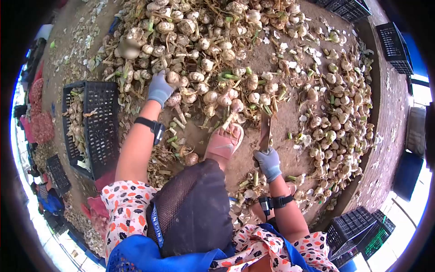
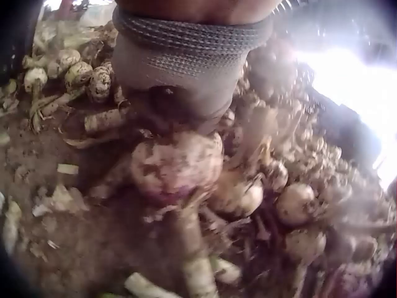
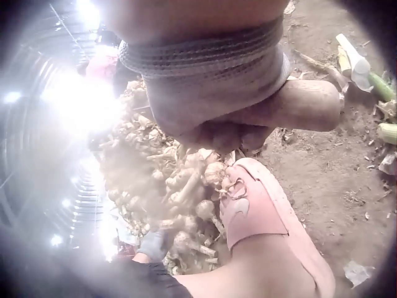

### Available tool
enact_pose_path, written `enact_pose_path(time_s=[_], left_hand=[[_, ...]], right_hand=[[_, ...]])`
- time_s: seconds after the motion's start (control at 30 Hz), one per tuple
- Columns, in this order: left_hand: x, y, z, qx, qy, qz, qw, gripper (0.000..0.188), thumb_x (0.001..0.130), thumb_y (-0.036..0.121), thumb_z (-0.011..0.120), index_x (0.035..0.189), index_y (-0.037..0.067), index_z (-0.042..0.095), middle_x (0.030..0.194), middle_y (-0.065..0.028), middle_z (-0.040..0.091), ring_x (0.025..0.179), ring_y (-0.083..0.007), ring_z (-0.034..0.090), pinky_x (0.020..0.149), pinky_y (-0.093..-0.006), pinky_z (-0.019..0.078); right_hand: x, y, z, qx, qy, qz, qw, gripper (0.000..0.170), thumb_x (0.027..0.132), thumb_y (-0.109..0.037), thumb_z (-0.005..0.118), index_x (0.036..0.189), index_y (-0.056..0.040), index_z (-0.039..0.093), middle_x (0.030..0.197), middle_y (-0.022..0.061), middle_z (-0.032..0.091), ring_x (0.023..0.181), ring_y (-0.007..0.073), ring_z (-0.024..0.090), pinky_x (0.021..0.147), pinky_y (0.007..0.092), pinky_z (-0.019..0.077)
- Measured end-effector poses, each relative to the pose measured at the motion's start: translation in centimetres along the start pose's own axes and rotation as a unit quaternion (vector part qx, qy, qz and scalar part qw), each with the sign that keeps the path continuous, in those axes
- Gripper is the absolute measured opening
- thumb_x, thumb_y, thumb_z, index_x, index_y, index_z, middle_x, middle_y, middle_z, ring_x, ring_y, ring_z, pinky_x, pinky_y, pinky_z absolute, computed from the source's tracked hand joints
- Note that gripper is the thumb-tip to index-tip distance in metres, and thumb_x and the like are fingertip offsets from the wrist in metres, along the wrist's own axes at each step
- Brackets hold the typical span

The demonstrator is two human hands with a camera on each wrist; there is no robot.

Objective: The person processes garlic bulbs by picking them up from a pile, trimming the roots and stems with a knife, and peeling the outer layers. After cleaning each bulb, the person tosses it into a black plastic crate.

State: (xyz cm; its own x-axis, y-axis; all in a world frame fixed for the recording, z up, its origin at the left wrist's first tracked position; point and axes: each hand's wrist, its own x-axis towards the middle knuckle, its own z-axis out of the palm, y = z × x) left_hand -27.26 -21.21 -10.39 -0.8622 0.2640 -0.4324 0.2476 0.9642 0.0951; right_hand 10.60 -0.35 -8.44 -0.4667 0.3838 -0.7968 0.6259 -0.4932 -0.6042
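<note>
My left hand (image 1: 160, 89), in a grey glove, reaches into the near edge of a garlic heap and grips a garlic bulb (image 1: 172, 78) at its thumb side. The left wrist view hides the fingertips behind the glove; a purplish bulb with a thick stalk (image 2: 177, 164) lies close in front of it. My right hand (image 1: 268, 164), gloved too, holds a knife by its wooden handle (image 3: 307, 105). The knife's broad blade (image 1: 265, 129) points away over the soil, toward the heap. Between the hands, a foot in a pink sandal (image 1: 225, 141) stands against the garlic.
Trimmed bulbs (image 1: 337, 122) form a long pile at the right, beside a raised ledge (image 1: 385, 131). A black crate (image 1: 102, 127) with some garlic inside stands at the left. Cut stalks (image 1: 173, 131) and papery skins litter the soil. More crates (image 1: 351, 231) sit at the lower right.
</note>
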Motion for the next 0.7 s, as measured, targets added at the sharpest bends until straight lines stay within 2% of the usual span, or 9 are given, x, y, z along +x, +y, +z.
enact_pose_path(time_s=[0.07, 0.1, 0.13, 0.2, 0.27, 0.33, 0.53, 0.63, 0.7], left_hand=[[0.2, -0.9, 1.4, -0.569, -0.029, 0.099, 0.816, 0.086, 0.071, 0.035, 0.079, 0.138, 0.005, 0.034, 0.129, -0.0154, 0.049, 0.107, -0.0288, 0.057, 0.088, -0.0373, 0.0493], [-4.1, 2.5, -2.6, -0.366, 0.082, 0.089, 0.923, 0.071, 0.076, 0.035, 0.075, 0.129, 0.001, 0.042, 0.103, -0.006, 0.062, 0.082, -0.0176, 0.062, 0.076, -0.0299, 0.0541], [-5.6, 3.2, -3.6, -0.367, 0.08, 0.088, 0.923, 0.071, 0.076, 0.035, 0.075, 0.129, 0.001, 0.042, 0.103, -0.006, 0.062, 0.082, -0.0176, 0.062, 0.076, -0.0299, 0.0541], [-7.3, 4.4, -4.9, -0.67, -0.203, 0.101, 0.707, 0.039, 0.082, 0.024, 0.07, 0.111, 0.001, 0.054, 0.094, -0.0065, 0.06, 0.082, -0.0148, 0.06, 0.07, -0.0263, 0.0528], [-9.1, 7.0, -5.1, -0.758, -0.284, 0.17, 0.562, 0.043, 0.083, 0.033, 0.068, 0.109, 0.002, 0.055, 0.085, -0.0034, 0.06, 0.07, -0.0134, 0.058, 0.062, -0.0241, 0.0517], [-10.5, 8.5, -5.4, -0.673, -0.357, 0.186, 0.621, 0.07, 0.075, 0.046, 0.072, 0.124, 0.002, 0.049, 0.092, -0.0001, 0.06, 0.068, -0.004, 0.054, 0.061, -0.0187, 0.0476], [-12.7, 10.8, -1.2, -0.397, -0.295, 0.284, 0.822, 0.07, 0.075, 0.046, 0.072, 0.124, 0.001, 0.049, 0.109, -0.0076, 0.063, 0.095, -0.0158, 0.06, 0.083, -0.0261, 0.0482], [-14.8, 11.0, -3.3, -0.505, -0.434, 0.193, 0.721, 0.058, 0.079, 0.043, 0.07, 0.119, 0.005, 0.055, 0.107, -0.0063, 0.063, 0.094, -0.018, 0.061, 0.085, -0.0294, 0.0475], [-15.5, 11.2, -2.2, -0.474, -0.337, 0.293, 0.759, 0.055, 0.079, 0.042, 0.07, 0.118, 0.005, 0.056, 0.107, -0.006, 0.063, 0.093, -0.0185, 0.061, 0.086, -0.0307, 0.0474]], right_hand=[[-0.1, 0.0, 0.3, -0.006, -0.006, 0.007, 1.0, 0.015, 0.077, -0.009, 0.065, 0.085, -0.0039, 0.053, 0.064, 0.0016, 0.055, 0.05, 0.01, 0.052, 0.043, 0.0242, 0.0423], [0.0, -0.1, 0.3, -0.019, -0.007, 0.001, 1.0, 0.016, 0.077, -0.01, 0.066, 0.085, -0.0038, 0.053, 0.064, 0.0016, 0.054, 0.05, 0.0098, 0.052, 0.043, 0.0241, 0.0424], [0.1, -0.3, 0.3, -0.031, -0.009, -0.007, 0.999, 0.016, 0.078, -0.011, 0.066, 0.085, -0.0038, 0.053, 0.064, 0.0016, 0.054, 0.051, 0.0096, 0.052, 0.044, 0.024, 0.0425], [-0.2, -1.5, 0.7, -0.015, -0.016, -0.013, 1.0, 0.016, 0.078, -0.011, 0.066, 0.085, -0.0035, 0.054, 0.065, 0.0022, 0.055, 0.051, 0.0098, 0.052, 0.044, 0.024, 0.0428], [-0.7, -3.3, 1.2, -0.01, -0.039, -0.039, 0.998, 0.017, 0.078, -0.012, 0.066, 0.087, -0.003, 0.055, 0.066, 0.0032, 0.057, 0.052, 0.0109, 0.054, 0.043, 0.0249, 0.0429], [-2.0, -6.6, 2.3, 0.004, -0.051, -0.034, 0.998, 0.015, 0.081, -0.013, 0.065, 0.086, -0.003, 0.055, 0.067, 0.0039, 0.058, 0.05, 0.0116, 0.054, 0.043, 0.0257, 0.0431], [0.3, -8.1, 5.8, 0.167, -0.094, -0.146, 0.97, 0.017, 0.085, -0.013, 0.065, 0.095, -0.0015, 0.058, 0.08, 0.0024, 0.061, 0.066, 0.0117, 0.059, 0.06, 0.0273, 0.0499], [-0.6, -9.2, 6.0, 0.116, -0.098, -0.144, 0.978, 0.016, 0.085, -0.013, 0.065, 0.095, -0.0027, 0.059, 0.08, 0.0011, 0.061, 0.068, 0.0104, 0.059, 0.062, 0.0275, 0.05], [-0.9, -9.2, 5.9, 0.111, -0.1, -0.124, 0.981, 0.015, 0.085, -0.013, 0.066, 0.095, -0.0036, 0.059, 0.078, 0.0, 0.06, 0.067, 0.0095, 0.058, 0.061, 0.0271, 0.0496]])
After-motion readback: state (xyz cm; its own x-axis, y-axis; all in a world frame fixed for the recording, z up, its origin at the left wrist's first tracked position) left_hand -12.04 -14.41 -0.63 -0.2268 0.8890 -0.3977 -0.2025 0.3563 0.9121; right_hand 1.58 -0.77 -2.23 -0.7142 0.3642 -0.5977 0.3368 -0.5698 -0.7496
